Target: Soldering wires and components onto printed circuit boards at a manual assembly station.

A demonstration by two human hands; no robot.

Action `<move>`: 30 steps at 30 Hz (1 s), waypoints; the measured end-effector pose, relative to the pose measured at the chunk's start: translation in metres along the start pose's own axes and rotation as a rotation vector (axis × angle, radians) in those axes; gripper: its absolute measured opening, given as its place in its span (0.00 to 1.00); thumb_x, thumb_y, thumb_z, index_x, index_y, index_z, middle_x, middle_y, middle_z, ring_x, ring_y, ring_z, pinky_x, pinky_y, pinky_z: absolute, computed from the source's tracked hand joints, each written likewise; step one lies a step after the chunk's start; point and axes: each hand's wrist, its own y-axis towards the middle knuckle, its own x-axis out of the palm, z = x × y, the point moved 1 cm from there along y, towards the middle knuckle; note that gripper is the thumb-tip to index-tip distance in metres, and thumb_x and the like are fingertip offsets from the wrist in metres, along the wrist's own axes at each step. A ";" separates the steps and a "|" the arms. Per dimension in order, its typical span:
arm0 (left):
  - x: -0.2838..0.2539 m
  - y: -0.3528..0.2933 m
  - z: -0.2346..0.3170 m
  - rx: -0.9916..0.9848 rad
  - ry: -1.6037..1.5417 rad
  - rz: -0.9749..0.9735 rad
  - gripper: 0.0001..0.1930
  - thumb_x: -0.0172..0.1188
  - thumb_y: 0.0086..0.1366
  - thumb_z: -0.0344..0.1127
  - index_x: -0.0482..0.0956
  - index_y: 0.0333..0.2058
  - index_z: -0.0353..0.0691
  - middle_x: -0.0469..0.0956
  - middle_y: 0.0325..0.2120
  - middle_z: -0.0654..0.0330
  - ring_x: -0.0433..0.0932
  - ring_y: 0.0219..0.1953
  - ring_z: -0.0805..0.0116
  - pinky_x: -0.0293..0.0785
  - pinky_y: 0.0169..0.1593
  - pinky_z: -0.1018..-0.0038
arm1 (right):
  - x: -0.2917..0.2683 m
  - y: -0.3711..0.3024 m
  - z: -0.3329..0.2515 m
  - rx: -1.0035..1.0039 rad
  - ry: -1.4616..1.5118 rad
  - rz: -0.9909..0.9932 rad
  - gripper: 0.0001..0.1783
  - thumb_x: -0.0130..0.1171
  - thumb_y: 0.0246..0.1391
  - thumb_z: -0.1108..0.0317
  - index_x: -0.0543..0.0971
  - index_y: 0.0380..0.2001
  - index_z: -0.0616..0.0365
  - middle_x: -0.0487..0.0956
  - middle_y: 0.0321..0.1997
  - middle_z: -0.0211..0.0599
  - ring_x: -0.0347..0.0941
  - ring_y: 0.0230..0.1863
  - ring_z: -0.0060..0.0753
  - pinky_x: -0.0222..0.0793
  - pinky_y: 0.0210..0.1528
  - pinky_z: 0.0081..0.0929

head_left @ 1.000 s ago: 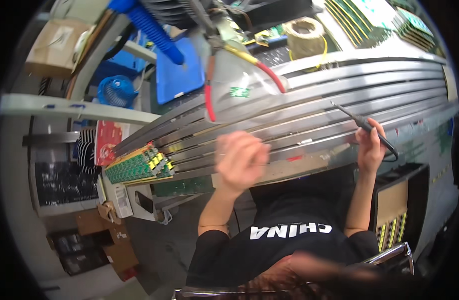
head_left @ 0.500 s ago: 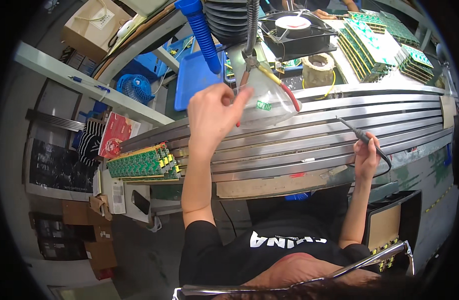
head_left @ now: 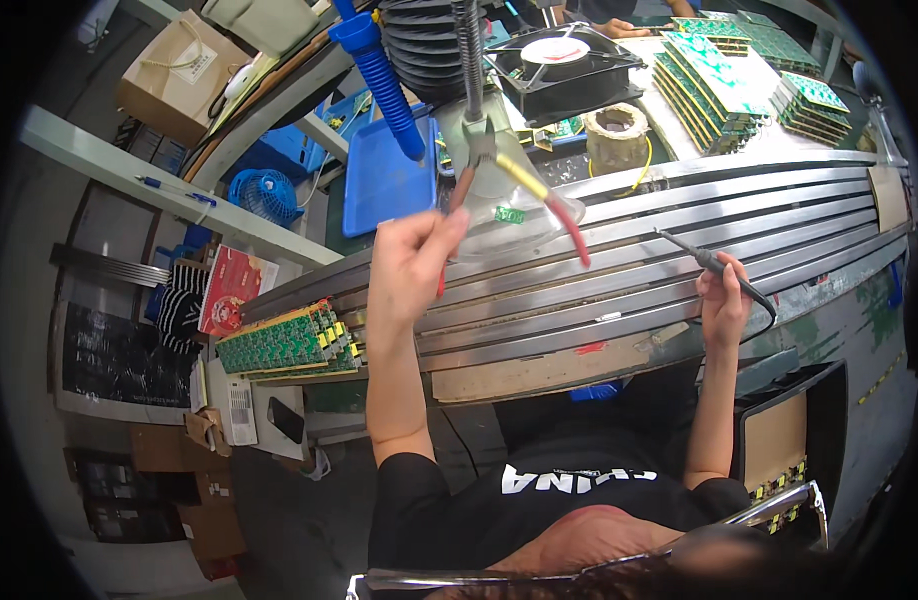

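My left hand (head_left: 407,268) is pinched around one handle of a pair of pliers (head_left: 524,180), held over the metal rails. The pliers' handles spread wide, one yellow and red, and their jaws point away from me, slightly blurred. Behind them is a clear plastic hood (head_left: 539,225) with a green label. In my right hand (head_left: 725,305) is a soldering iron (head_left: 711,262), gripped like a pen, its tip pointing up and left above the rails. Its black cable loops down beside my fingers.
Long metal rails (head_left: 619,275) cross the bench. Green circuit boards (head_left: 279,345) lie at the left; more board stacks (head_left: 704,95) stand far right. A black fan (head_left: 564,75), a blue tray (head_left: 379,175), a blue hose (head_left: 384,85) and a tape roll (head_left: 619,135) sit behind. Another person's hand (head_left: 619,28) shows at the back.
My left hand has closed on the pliers' handle and drawn them slightly toward me. My right hand still holds the soldering iron in much the same pose. The whole view has shifted a little.
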 end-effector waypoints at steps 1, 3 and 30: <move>-0.001 -0.012 0.001 0.012 -0.021 -0.010 0.17 0.59 0.65 0.33 0.71 0.17 0.37 0.66 0.14 0.69 0.58 0.19 0.78 0.55 0.26 0.79 | 0.001 0.000 -0.001 0.002 0.002 0.001 0.15 0.48 0.67 0.68 0.75 0.51 0.65 0.75 0.30 0.38 0.67 0.28 0.25 0.63 0.31 0.21; 0.001 -0.037 -0.012 0.042 -0.156 -0.108 0.13 0.57 0.60 0.27 0.69 0.17 0.37 0.75 0.25 0.60 0.68 0.28 0.72 0.65 0.36 0.79 | 0.001 -0.002 -0.006 0.030 0.009 0.037 0.15 0.48 0.67 0.68 0.75 0.51 0.64 0.75 0.30 0.38 0.68 0.28 0.25 0.64 0.31 0.21; 0.162 -0.122 -0.069 -0.035 -0.654 -0.418 0.07 0.61 0.57 0.24 0.71 0.25 0.33 0.63 0.62 0.46 0.70 0.60 0.47 0.66 0.60 0.60 | 0.062 -0.069 -0.025 -0.041 0.085 -0.171 0.17 0.48 0.64 0.70 0.75 0.51 0.68 0.82 0.37 0.51 0.77 0.31 0.36 0.75 0.37 0.27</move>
